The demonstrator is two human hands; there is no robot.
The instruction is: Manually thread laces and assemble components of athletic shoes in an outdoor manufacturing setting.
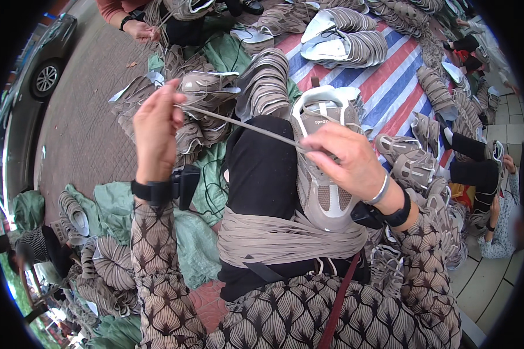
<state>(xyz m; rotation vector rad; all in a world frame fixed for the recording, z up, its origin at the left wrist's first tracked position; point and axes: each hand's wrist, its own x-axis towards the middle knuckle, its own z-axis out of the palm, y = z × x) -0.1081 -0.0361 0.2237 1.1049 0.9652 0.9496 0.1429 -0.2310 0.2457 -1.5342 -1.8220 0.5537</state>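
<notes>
A taupe shoelace is stretched taut between my two hands. My left hand is raised at the left, its fingers closed on one end of the lace. Over the shoe upper, my right hand pinches the lace between thumb and fingers. The taupe and white upper lies on my right thigh, toe toward me, and my right hand hides part of its lacing area. A thick bundle of loose taupe shoelaces lies across my lap on my black trousers.
Stacks of nested shoe uppers stand just ahead, with more on a striped tarp. Green sacks lie to my left. Another person's hand works at the far left; other people sit at right. A car stands beyond the brick paving.
</notes>
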